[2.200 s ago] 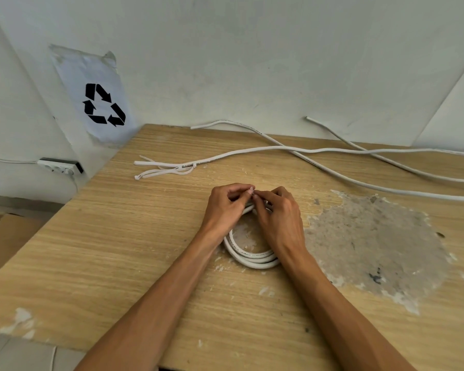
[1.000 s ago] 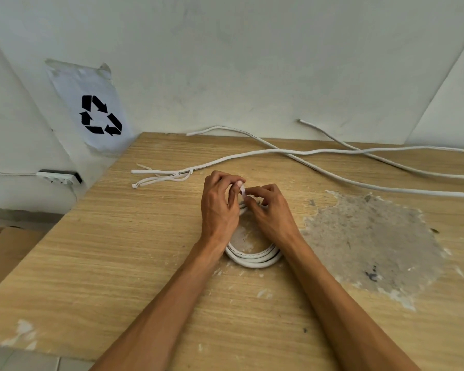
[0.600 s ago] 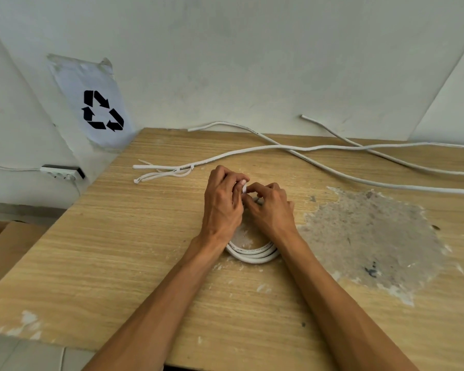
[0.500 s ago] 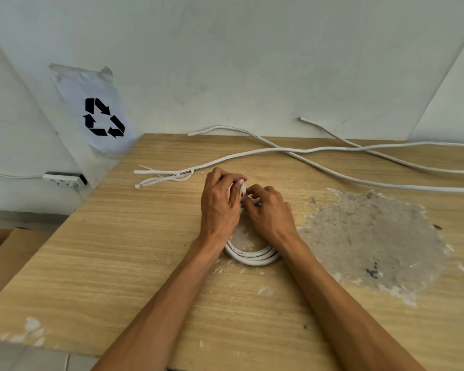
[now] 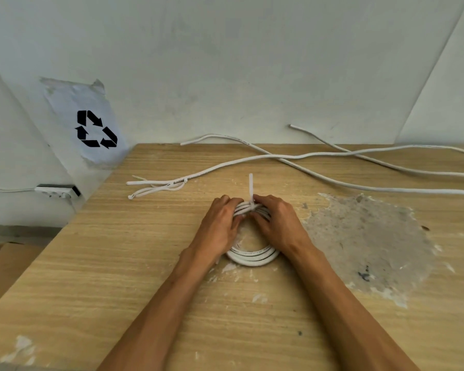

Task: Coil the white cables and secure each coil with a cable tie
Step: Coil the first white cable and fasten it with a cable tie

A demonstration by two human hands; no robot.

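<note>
The white coil (image 5: pixel 252 257) lies mid-table, its cable tie (image 5: pixel 250 190) standing up at the far side. My left hand (image 5: pixel 220 228) and right hand (image 5: pixel 280 227) grip the coil there, fingers curled around the strands. I judge tightening comes next. Loose cables (image 5: pixel 332 180) lie beyond; the near table (image 5: pixel 91 263) gives room.

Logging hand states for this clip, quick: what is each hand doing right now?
Left hand: fingers curled round the far side of the cable coil.
Right hand: grips the same coil, beside the upright cable tie.
</note>
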